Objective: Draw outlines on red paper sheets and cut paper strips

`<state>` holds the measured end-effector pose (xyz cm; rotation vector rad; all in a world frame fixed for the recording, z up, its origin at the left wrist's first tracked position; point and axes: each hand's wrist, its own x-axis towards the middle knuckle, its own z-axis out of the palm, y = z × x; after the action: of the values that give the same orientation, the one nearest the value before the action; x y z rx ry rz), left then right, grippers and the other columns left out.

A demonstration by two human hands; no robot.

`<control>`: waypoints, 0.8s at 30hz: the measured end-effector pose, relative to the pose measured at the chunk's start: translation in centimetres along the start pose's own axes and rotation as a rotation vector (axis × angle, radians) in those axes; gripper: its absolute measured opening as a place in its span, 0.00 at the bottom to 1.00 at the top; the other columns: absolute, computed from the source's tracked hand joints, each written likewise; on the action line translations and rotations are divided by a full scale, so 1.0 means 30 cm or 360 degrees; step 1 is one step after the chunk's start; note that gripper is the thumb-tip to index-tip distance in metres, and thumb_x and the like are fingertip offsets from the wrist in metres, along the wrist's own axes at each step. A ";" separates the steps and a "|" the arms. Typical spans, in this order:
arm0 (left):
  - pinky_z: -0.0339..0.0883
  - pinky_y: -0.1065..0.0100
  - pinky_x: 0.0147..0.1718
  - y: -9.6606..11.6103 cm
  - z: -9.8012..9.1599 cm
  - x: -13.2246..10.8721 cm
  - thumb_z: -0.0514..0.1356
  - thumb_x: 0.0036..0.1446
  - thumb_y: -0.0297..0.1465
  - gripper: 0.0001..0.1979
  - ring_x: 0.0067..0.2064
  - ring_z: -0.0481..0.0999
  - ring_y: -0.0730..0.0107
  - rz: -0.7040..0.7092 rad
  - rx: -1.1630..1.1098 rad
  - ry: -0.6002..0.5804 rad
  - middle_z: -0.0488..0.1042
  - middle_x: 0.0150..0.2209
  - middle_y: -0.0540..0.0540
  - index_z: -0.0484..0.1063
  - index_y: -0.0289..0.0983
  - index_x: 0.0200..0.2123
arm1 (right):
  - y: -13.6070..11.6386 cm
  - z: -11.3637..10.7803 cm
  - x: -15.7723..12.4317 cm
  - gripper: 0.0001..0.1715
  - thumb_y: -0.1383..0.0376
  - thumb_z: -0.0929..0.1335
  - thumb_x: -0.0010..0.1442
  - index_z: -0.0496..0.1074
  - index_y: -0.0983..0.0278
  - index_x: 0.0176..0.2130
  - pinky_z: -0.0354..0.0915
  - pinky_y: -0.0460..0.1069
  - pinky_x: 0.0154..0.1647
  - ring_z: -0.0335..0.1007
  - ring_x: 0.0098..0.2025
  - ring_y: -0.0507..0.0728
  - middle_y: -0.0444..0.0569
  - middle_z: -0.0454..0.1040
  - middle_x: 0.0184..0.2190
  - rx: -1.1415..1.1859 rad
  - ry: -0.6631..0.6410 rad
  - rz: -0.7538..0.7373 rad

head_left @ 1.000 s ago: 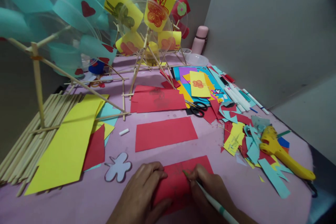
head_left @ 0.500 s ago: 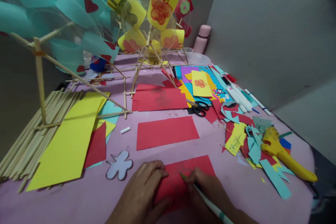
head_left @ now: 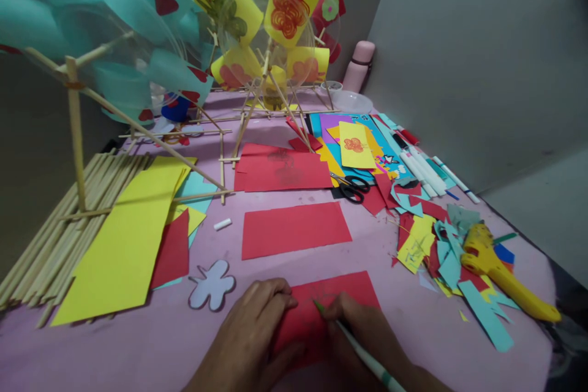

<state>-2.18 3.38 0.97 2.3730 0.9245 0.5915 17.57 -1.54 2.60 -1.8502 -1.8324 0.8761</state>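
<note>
My left hand (head_left: 248, 340) lies flat with its fingers spread on the left part of a red paper rectangle (head_left: 340, 294) at the near edge of the pink table (head_left: 138, 349). My right hand (head_left: 362, 334) is closed round a white pen with a green tip (head_left: 362, 355). The pen tip touches the red paper just right of my left fingertips, where faint drawn lines show. A second red rectangle (head_left: 294, 229) lies just beyond, and a white flower-shaped cut-out (head_left: 212, 285) sits to the left.
Two stick-framed wheels with teal (head_left: 114, 43) and yellow (head_left: 275, 18) paper cards stand at the back left. Bamboo sticks (head_left: 41, 251), yellow sheets (head_left: 128, 239), scissors (head_left: 351, 187), markers (head_left: 422, 168), paper scraps (head_left: 436, 245), a yellow glue gun (head_left: 500, 269) and a pink bottle (head_left: 358, 67) surround them.
The pen tip has crept a little to the left on the red paper. The view has shifted slightly; my left hand stays in place.
</note>
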 end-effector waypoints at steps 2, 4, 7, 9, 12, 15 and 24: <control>0.67 0.62 0.44 0.003 -0.002 0.001 0.63 0.51 0.26 0.20 0.48 0.69 0.59 -0.0034 0.0002 0.0004 0.69 0.47 0.45 0.64 0.42 0.47 | -0.001 0.000 0.000 0.08 0.71 0.60 0.52 0.67 0.62 0.29 0.60 0.44 0.21 0.72 0.20 0.55 0.46 0.78 0.21 -0.0002 0.0007 -0.0015; 0.67 0.62 0.44 0.003 -0.002 0.000 0.63 0.52 0.27 0.19 0.48 0.69 0.59 -0.0048 -0.0005 0.0002 0.69 0.47 0.45 0.65 0.42 0.47 | -0.002 -0.001 0.000 0.08 0.72 0.61 0.52 0.67 0.62 0.29 0.60 0.44 0.21 0.73 0.20 0.55 0.46 0.78 0.21 -0.0004 0.0011 -0.0020; 0.66 0.61 0.45 -0.004 0.004 -0.005 0.63 0.53 0.29 0.19 0.48 0.68 0.58 -0.0012 -0.0006 0.0008 0.68 0.48 0.44 0.64 0.41 0.47 | -0.006 -0.005 -0.001 0.08 0.72 0.61 0.52 0.67 0.61 0.29 0.59 0.44 0.21 0.72 0.20 0.54 0.44 0.77 0.20 0.0009 0.0010 -0.0014; 0.66 0.60 0.46 -0.010 0.009 -0.008 0.63 0.53 0.29 0.20 0.49 0.67 0.58 0.0004 0.0007 0.0006 0.67 0.49 0.43 0.63 0.41 0.48 | -0.009 -0.006 -0.001 0.08 0.72 0.61 0.52 0.67 0.61 0.29 0.59 0.44 0.21 0.71 0.19 0.54 0.44 0.77 0.20 0.0009 0.0008 -0.0007; 0.65 0.60 0.46 -0.013 0.011 -0.010 0.63 0.54 0.28 0.20 0.50 0.66 0.58 -0.0009 0.0019 -0.0020 0.66 0.49 0.43 0.62 0.41 0.49 | -0.010 -0.004 0.000 0.08 0.70 0.61 0.53 0.68 0.62 0.30 0.59 0.44 0.21 0.71 0.19 0.54 0.45 0.77 0.20 -0.0020 -0.0009 -0.0018; 0.65 0.59 0.46 -0.008 0.007 -0.006 0.63 0.53 0.28 0.20 0.49 0.66 0.58 -0.0001 0.0000 -0.0030 0.66 0.49 0.43 0.62 0.41 0.48 | -0.008 -0.001 0.002 0.09 0.69 0.60 0.53 0.68 0.62 0.30 0.59 0.44 0.21 0.73 0.20 0.55 0.45 0.77 0.21 -0.0039 -0.0008 -0.0035; 0.65 0.58 0.46 -0.002 0.005 -0.009 0.62 0.55 0.28 0.19 0.50 0.66 0.57 -0.0016 0.0004 -0.0062 0.66 0.50 0.42 0.61 0.41 0.49 | 0.005 0.012 0.002 0.07 0.65 0.61 0.55 0.67 0.63 0.29 0.58 0.45 0.20 0.72 0.19 0.55 0.47 0.77 0.20 0.0043 -0.0013 -0.0108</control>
<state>-2.31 3.20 0.76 2.3725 0.9199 0.5383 17.44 -1.54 2.22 -1.7598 -1.8680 0.8814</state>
